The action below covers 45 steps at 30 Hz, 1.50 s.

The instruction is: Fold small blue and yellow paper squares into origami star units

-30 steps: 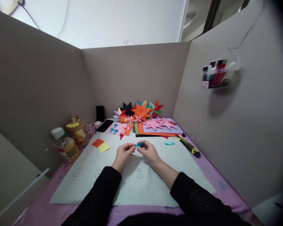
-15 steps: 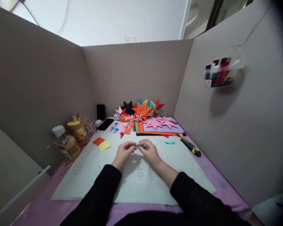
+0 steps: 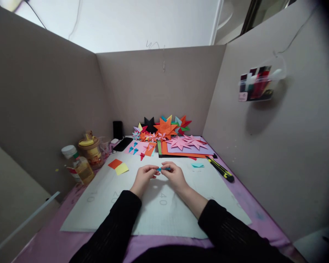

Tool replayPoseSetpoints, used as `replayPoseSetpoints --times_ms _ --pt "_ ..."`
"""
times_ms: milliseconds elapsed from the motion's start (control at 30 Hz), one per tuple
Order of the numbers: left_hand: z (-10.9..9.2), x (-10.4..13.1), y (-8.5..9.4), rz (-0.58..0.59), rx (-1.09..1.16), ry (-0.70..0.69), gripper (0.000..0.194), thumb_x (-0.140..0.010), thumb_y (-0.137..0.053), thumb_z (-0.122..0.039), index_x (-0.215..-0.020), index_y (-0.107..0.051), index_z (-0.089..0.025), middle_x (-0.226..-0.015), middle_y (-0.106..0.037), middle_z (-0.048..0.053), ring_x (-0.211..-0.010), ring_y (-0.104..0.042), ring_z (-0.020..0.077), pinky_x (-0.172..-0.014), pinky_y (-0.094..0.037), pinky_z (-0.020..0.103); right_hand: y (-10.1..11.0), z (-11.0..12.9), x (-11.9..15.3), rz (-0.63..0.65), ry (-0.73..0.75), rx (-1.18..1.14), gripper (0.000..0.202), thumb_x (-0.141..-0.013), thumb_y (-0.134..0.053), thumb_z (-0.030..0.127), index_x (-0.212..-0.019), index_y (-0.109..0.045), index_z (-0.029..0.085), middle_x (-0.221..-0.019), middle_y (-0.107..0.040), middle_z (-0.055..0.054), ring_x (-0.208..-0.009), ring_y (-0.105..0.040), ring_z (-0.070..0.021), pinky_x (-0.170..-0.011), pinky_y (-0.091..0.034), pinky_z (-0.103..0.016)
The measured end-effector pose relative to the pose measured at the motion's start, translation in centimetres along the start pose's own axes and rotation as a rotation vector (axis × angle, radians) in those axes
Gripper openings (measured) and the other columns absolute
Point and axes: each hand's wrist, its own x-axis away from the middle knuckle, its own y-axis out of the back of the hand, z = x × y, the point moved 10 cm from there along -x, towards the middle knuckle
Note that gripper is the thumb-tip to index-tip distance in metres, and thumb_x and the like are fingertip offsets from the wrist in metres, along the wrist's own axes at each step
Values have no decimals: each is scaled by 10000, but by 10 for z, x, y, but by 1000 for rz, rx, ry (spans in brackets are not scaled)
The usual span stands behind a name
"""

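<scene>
Between both hands, above the white mat, is a small folded piece of blue paper [image 3: 160, 169]. My left hand [image 3: 146, 177] pinches its left end with thumb and fingertips. From the other side my right hand [image 3: 174, 175] grips it, hiding part of the paper. A folded turquoise paper [image 3: 197, 165] lies to the right of my right hand. Orange-red [image 3: 114, 163] and yellow [image 3: 122, 168] paper squares overlap on the mat to the left. Small blue folded pieces [image 3: 135, 150] rest on pink paper beyond the hands.
The white mat [image 3: 98, 215] covers much of the pink-covered table. A yellow-black utility knife [image 3: 222, 170] lies at the right edge. Folded paper stars [image 3: 166, 128] and coloured sheets [image 3: 186, 149] fill the back. A bottle [image 3: 83, 170], a lidded tub [image 3: 93, 151] and a phone [image 3: 123, 144] stand or lie left.
Both hands stay in nearly the same place, still holding the blue paper. The grip shifts only slightly, and the whole view moves a little.
</scene>
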Motion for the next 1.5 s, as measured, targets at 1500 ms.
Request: replayPoseSetpoints --times_ms 1500 --pt "-47 15 -5 -10 -335 -399 182 -738 -600 -314 -817 -619 -151 -819 -628 53 -752 -595 156 -670 -485 257 -15 -6 4 101 -220 -207 201 -636 -673 344 -671 -576 171 -587 -598 3 -577 -584 -140 -595 -489 -284"
